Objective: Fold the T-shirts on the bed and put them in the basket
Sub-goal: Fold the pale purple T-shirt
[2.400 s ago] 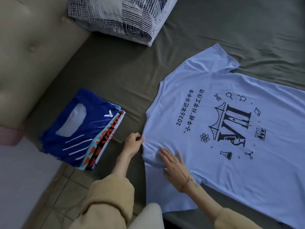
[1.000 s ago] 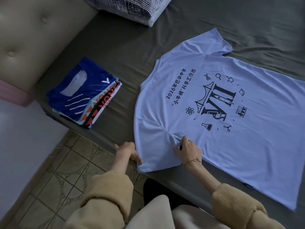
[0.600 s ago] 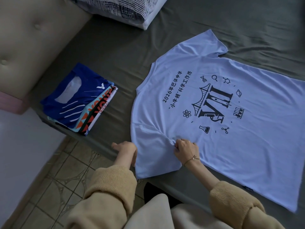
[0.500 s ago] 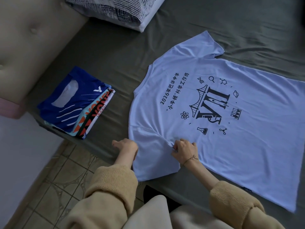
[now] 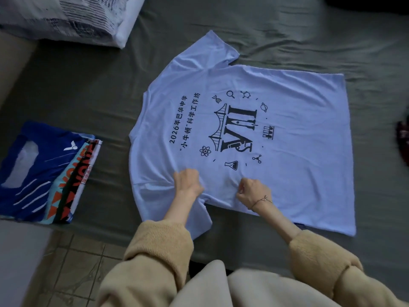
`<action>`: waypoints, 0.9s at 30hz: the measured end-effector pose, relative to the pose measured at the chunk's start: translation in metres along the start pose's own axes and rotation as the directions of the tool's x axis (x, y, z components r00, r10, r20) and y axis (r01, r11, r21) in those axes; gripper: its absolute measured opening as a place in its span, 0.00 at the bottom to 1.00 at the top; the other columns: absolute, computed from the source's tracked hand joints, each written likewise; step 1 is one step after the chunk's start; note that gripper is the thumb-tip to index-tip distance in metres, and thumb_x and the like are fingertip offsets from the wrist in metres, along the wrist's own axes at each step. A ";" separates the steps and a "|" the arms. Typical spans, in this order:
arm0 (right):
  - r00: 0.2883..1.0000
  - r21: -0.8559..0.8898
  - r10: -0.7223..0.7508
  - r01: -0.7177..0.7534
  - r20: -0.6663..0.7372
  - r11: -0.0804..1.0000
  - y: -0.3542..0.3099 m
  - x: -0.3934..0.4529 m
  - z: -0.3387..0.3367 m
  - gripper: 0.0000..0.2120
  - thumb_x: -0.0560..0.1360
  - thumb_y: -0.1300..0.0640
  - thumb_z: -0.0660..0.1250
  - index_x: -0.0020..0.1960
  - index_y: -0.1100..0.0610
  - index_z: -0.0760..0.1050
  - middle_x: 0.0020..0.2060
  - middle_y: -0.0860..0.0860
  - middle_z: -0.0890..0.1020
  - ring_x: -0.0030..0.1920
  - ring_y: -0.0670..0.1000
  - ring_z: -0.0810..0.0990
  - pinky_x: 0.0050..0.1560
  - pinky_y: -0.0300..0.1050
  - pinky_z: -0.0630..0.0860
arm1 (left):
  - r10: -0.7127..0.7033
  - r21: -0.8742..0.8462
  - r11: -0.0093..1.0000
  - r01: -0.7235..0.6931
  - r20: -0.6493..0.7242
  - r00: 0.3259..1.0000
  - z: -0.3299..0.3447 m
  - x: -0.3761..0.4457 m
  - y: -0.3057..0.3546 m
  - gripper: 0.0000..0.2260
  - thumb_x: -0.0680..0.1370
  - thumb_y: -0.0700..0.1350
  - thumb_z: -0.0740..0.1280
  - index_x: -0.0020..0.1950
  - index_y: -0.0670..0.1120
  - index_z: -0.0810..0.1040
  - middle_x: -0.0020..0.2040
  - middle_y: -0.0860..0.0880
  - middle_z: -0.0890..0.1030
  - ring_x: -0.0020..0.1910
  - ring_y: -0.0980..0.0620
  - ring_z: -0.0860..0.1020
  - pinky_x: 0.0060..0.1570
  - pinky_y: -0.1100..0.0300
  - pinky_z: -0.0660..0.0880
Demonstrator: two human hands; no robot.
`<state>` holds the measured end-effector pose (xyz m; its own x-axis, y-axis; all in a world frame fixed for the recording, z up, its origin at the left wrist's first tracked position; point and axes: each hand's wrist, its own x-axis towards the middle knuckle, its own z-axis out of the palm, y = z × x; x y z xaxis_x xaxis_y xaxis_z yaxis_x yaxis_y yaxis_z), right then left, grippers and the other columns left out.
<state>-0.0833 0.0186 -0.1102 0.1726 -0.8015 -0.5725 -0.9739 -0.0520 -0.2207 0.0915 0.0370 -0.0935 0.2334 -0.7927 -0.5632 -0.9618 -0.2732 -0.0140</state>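
A light blue T-shirt (image 5: 287,103) with a black science print lies spread flat on the grey bed sheet (image 5: 88,85), neck toward the left. My left hand (image 5: 188,181) pinches the cloth near the close shoulder, inside the near sleeve. My right hand (image 5: 252,192) pinches the cloth near the shirt's close side edge, knuckles up. Puckers run from both grips. A stack of folded T-shirts (image 5: 44,171), a royal blue one on top, sits at the bed's left edge. No basket is in view.
A patterned pillow (image 5: 66,16) lies at the top left, against a beige headboard (image 5: 11,63). Tiled floor (image 5: 73,267) shows below the bed's near edge. A dark reddish object (image 5: 402,138) pokes in at the right edge.
My left hand has moved from the sleeve's outer edge onto the shirt near the shoulder. My right hand has shifted a little toward the hem. The camera has moved closer over the shirt.
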 end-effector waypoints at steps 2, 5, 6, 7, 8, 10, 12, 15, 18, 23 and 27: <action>0.997 0.006 0.076 -0.076 -0.031 0.997 0.028 -0.006 -0.002 0.11 0.73 0.60 0.59 0.53 0.55 0.75 0.53 0.54 0.80 0.55 0.57 0.78 0.51 0.44 0.70 | 0.162 -0.055 0.985 -0.165 -0.057 0.985 0.004 0.005 0.024 0.09 0.75 0.42 0.62 0.54 0.44 0.77 0.56 0.45 0.79 0.59 0.45 0.75 0.61 0.53 0.65; 0.972 0.003 0.220 -0.220 -0.088 0.975 0.074 -0.020 -0.004 0.12 0.75 0.59 0.58 0.56 0.56 0.74 0.57 0.53 0.78 0.58 0.55 0.76 0.53 0.45 0.69 | 0.396 -0.129 0.911 -0.392 0.008 0.918 0.009 0.004 0.062 0.07 0.72 0.46 0.65 0.49 0.46 0.75 0.53 0.47 0.79 0.54 0.46 0.76 0.53 0.57 0.67; 0.957 0.011 0.274 -0.275 -0.096 0.962 0.088 -0.025 -0.005 0.12 0.75 0.60 0.58 0.57 0.56 0.73 0.57 0.53 0.77 0.59 0.55 0.76 0.53 0.45 0.69 | 0.452 -0.133 0.887 -0.441 0.065 0.890 0.010 0.002 0.074 0.08 0.71 0.47 0.67 0.48 0.47 0.75 0.52 0.47 0.79 0.53 0.46 0.76 0.48 0.59 0.68; 0.937 0.020 0.337 -0.336 -0.095 0.942 0.104 -0.031 -0.008 0.13 0.74 0.61 0.59 0.59 0.57 0.72 0.58 0.54 0.77 0.59 0.55 0.75 0.53 0.45 0.69 | 0.510 -0.110 0.859 -0.499 0.117 0.852 0.012 0.001 0.089 0.10 0.70 0.49 0.69 0.48 0.47 0.75 0.51 0.47 0.80 0.52 0.46 0.77 0.45 0.60 0.67; 0.919 0.020 0.386 -0.385 -0.086 0.923 0.115 -0.037 -0.011 0.14 0.74 0.61 0.59 0.60 0.57 0.71 0.59 0.54 0.76 0.60 0.55 0.75 0.54 0.45 0.69 | 0.550 -0.076 0.835 -0.545 0.163 0.819 0.014 -0.002 0.100 0.12 0.69 0.50 0.70 0.48 0.47 0.75 0.51 0.47 0.80 0.51 0.46 0.77 0.44 0.60 0.67; 0.888 0.017 0.456 -0.456 -0.058 0.890 0.137 -0.047 -0.014 0.17 0.74 0.61 0.61 0.62 0.58 0.69 0.60 0.54 0.74 0.61 0.55 0.74 0.54 0.45 0.70 | 0.600 -0.007 0.789 -0.615 0.231 0.766 0.017 -0.005 0.120 0.12 0.68 0.50 0.72 0.47 0.48 0.76 0.49 0.46 0.81 0.51 0.45 0.78 0.43 0.59 0.68; 0.852 0.010 0.523 -0.523 -0.017 0.852 0.155 -0.056 -0.018 0.18 0.73 0.61 0.62 0.63 0.58 0.69 0.60 0.53 0.75 0.60 0.55 0.75 0.52 0.44 0.71 | 0.610 0.029 0.759 -0.650 0.318 0.726 0.018 -0.008 0.141 0.11 0.67 0.49 0.73 0.46 0.47 0.79 0.48 0.46 0.82 0.49 0.46 0.79 0.42 0.59 0.69; 0.796 0.012 0.604 -0.605 0.041 0.796 0.173 -0.064 -0.018 0.15 0.74 0.62 0.61 0.60 0.56 0.73 0.56 0.52 0.79 0.57 0.54 0.78 0.48 0.41 0.71 | 0.569 0.001 0.763 -0.647 0.473 0.672 0.020 -0.009 0.160 0.08 0.68 0.46 0.72 0.45 0.45 0.82 0.45 0.46 0.84 0.42 0.49 0.80 0.40 0.62 0.72; 0.755 0.034 0.652 -0.655 0.072 0.755 0.191 -0.068 -0.020 0.13 0.75 0.60 0.60 0.59 0.55 0.74 0.57 0.51 0.79 0.57 0.52 0.78 0.48 0.40 0.71 | 0.546 -0.216 0.823 -0.525 0.555 0.628 0.020 -0.008 0.179 0.05 0.71 0.43 0.67 0.41 0.44 0.83 0.40 0.47 0.85 0.32 0.55 0.80 0.43 0.64 0.78; 0.748 0.037 0.663 -0.664 0.038 0.747 0.217 -0.053 -0.039 0.14 0.76 0.59 0.58 0.59 0.56 0.74 0.59 0.53 0.77 0.59 0.54 0.78 0.52 0.41 0.72 | 0.532 -0.414 0.813 -0.410 0.240 0.812 0.008 0.020 0.211 0.05 0.72 0.42 0.65 0.39 0.46 0.79 0.36 0.50 0.83 0.39 0.49 0.81 0.40 0.61 0.77; 0.765 -0.003 0.637 -0.640 0.101 0.769 0.229 -0.032 -0.051 0.14 0.76 0.58 0.59 0.60 0.54 0.74 0.59 0.51 0.77 0.59 0.52 0.78 0.50 0.41 0.72 | 0.472 -0.206 0.848 -0.488 -0.125 0.873 -0.004 0.049 0.228 0.07 0.76 0.42 0.61 0.50 0.44 0.78 0.50 0.48 0.79 0.54 0.49 0.75 0.49 0.56 0.71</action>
<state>-0.3191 0.0020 -0.1026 -0.4731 -0.5856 -0.6582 -0.8596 0.4707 0.1990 -0.1162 -0.0662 -0.1207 -0.2322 -0.8888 -0.3951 -0.9003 0.0427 0.4331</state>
